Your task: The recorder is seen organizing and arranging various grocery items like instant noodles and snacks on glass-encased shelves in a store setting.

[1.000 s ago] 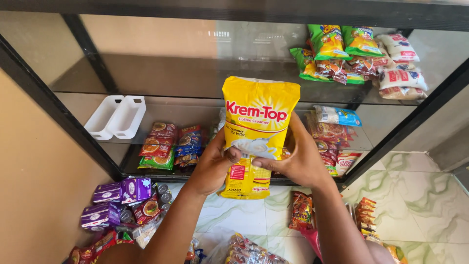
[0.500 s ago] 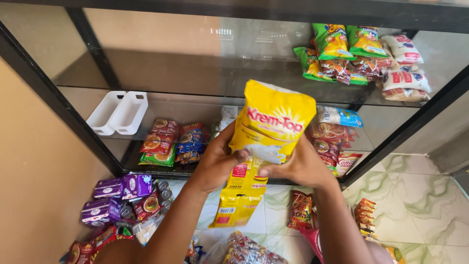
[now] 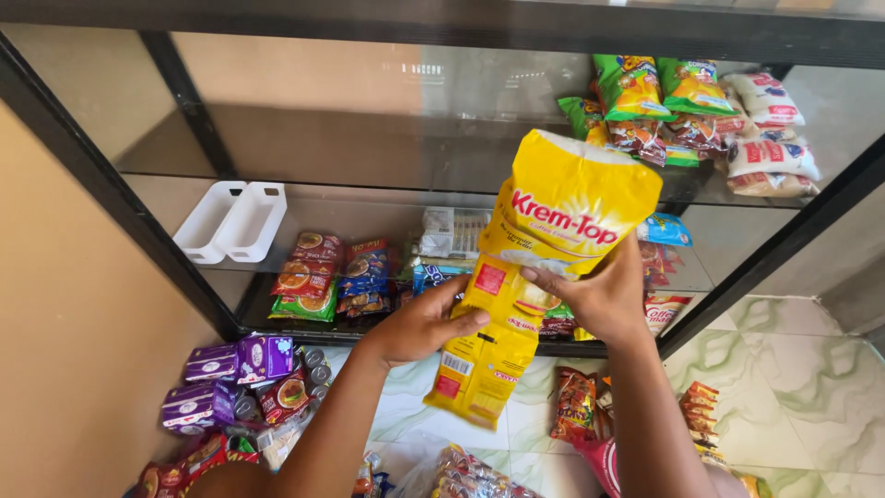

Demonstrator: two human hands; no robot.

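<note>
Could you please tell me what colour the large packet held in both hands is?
The large packet is bright yellow with red lettering, seen in the head view.

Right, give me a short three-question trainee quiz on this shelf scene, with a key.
1. True or false: both hands hold the big yellow packet.
2. Which item sits at the left of the middle glass shelf? A) white double tray B) green snack bags C) purple packs
3. Fill in: the purple packs lie on the ____.

Key:
1. True: left hand and right hand both grip it.
2. A, the white double tray.
3. Floor.
</note>
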